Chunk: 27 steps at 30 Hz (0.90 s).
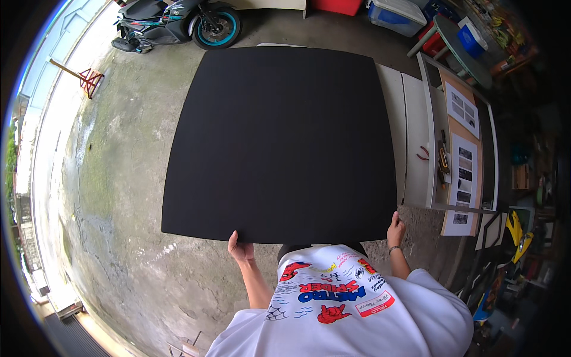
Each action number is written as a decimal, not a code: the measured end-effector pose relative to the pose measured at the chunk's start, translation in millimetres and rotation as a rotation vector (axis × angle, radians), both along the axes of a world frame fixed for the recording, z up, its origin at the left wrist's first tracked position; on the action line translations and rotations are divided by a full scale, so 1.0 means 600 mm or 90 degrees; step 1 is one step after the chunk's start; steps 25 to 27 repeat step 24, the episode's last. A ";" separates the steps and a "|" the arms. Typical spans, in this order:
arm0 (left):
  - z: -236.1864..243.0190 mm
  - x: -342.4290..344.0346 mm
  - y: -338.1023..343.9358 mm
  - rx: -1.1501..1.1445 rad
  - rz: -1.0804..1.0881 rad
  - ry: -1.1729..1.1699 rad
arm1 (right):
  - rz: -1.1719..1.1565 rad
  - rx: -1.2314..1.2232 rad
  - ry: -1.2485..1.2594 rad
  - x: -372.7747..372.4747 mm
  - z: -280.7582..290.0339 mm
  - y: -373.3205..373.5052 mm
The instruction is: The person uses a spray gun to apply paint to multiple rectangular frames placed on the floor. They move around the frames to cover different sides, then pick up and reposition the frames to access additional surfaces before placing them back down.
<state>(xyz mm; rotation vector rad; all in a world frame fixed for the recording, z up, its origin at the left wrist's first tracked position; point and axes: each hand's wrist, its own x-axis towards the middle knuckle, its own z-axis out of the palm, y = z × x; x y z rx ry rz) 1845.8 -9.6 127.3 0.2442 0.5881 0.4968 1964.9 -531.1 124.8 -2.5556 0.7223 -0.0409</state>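
A large flat black panel [279,143] spreads out in front of me, its near edge close to my body. My left hand [240,247] grips that near edge left of its middle, thumb on top and fingers hidden beneath. At the near right corner my right hand [395,231] closes on the panel's side, its thumb upward. The panel hides most of a white table [392,101] that shows along its right side and a little past its far edge.
Right of the panel, a framed stand [428,119] bears pliers [423,153], cutters [444,160] and printed sheets [463,172]. Far left are a motorbike [178,24] and a red metal stand [90,82]. A green table [458,50] and a lidded plastic box [395,18] stand far right.
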 end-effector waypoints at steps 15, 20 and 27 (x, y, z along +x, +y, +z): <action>-0.186 0.138 0.027 0.189 -0.613 0.380 | -0.040 -0.190 0.134 0.088 -0.027 -0.030; -0.145 0.134 -0.005 1.119 -0.225 0.760 | 0.287 -0.205 0.016 0.056 -0.014 0.130; -0.078 0.180 -0.020 1.371 -0.356 0.540 | 0.444 -0.147 0.031 0.018 -0.076 0.274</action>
